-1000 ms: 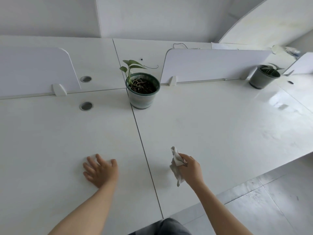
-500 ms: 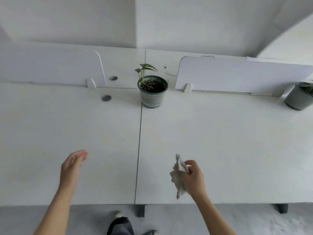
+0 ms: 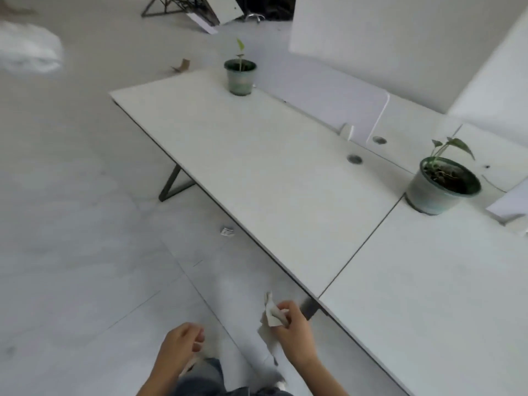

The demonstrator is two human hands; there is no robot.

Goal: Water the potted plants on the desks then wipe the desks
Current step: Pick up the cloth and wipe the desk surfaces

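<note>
Desk: long white top runs away to my left. Far pot stands at its far back corner, near pot at the back edge on the seam. Right hand is off the front edge, fingers pinching the crumpled cloth. Left hand is loosely curled and holds nothing.

Risk: a wide wipe could knock the far pot off its corner.

Change: half a second ago both hands were over the desk; my view has swung left.
</note>
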